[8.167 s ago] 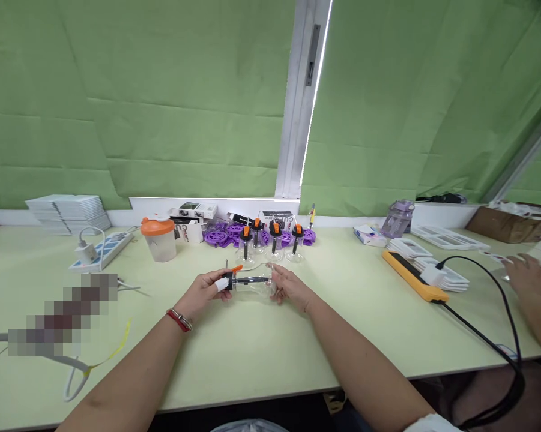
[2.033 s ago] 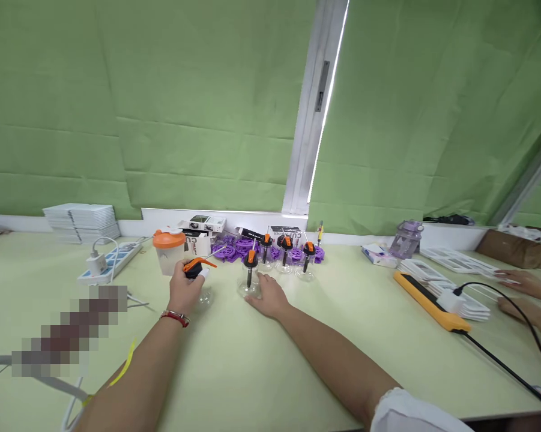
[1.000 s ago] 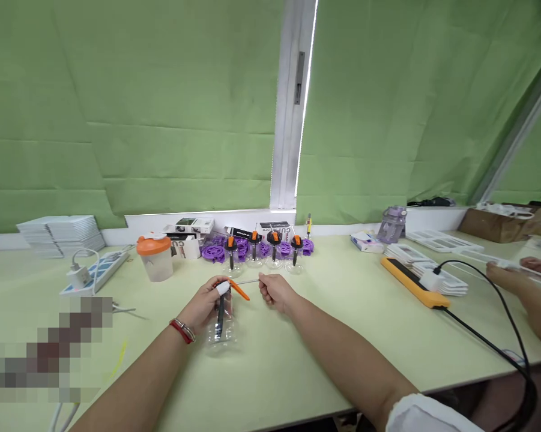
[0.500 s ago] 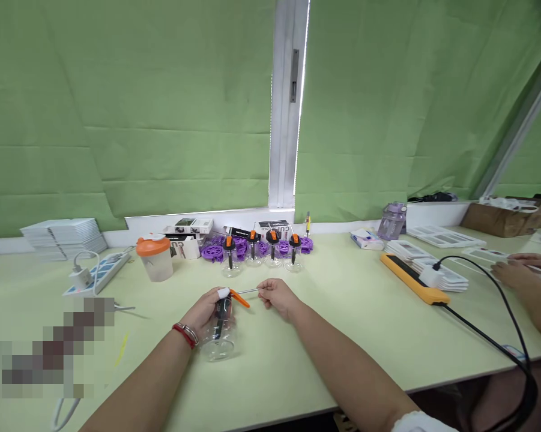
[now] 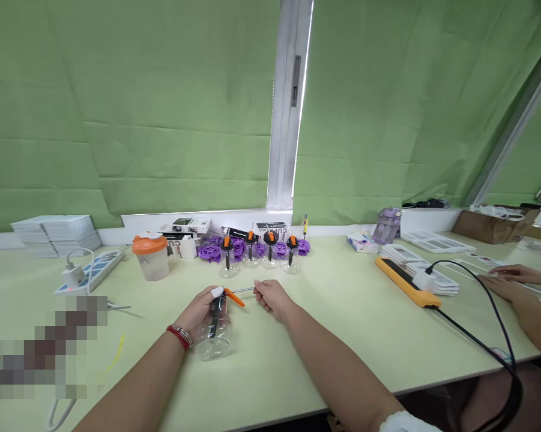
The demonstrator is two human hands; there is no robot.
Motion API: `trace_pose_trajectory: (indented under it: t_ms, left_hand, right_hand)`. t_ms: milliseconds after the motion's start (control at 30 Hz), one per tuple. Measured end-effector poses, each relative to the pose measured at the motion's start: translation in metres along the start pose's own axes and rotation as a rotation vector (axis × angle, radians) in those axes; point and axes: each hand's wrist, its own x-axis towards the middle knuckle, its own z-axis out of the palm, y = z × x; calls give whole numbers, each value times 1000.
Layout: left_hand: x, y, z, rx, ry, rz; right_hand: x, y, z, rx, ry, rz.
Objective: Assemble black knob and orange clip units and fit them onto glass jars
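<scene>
My left hand [image 5: 201, 309], with a white cover on one fingertip, is wrapped round the top of a clear bottle [image 5: 213, 342] with a black part inside. An orange lever [image 5: 235, 298] sticks out to the right from the bottle's top. My right hand [image 5: 271, 297] is closed on one end of a thin metal rod [image 5: 243, 290]; the rod's other end meets the bottle's top beside the lever. Behind my hands stand several similar bottles [image 5: 227, 263] with black and orange tops, in front of purple plastic pieces [image 5: 210, 252].
An orange-lidded cup [image 5: 154, 264] and a power strip [image 5: 91, 273] stand at the left. On the right lie a yellow power strip [image 5: 405, 283] with a black cable and white trays [image 5: 436, 242]. Another person's hands [image 5: 508, 282] work at the far right.
The whole view has shifted slightly, with table items a little further left. My hands keep the same hold on the bottle and the rod. The other person's hands have moved slightly.
</scene>
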Motion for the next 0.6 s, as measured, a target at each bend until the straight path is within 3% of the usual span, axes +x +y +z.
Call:
trace_pose_trajectory:
  t_ms: [300, 600]
  left_hand:
    - [0, 0, -1, 11, -8, -13]
    - [2, -2, -4, 9, -31, 3]
  right_hand:
    - [3, 2, 3, 8, 28, -4]
    - [6, 5, -2, 29, -22, -39]
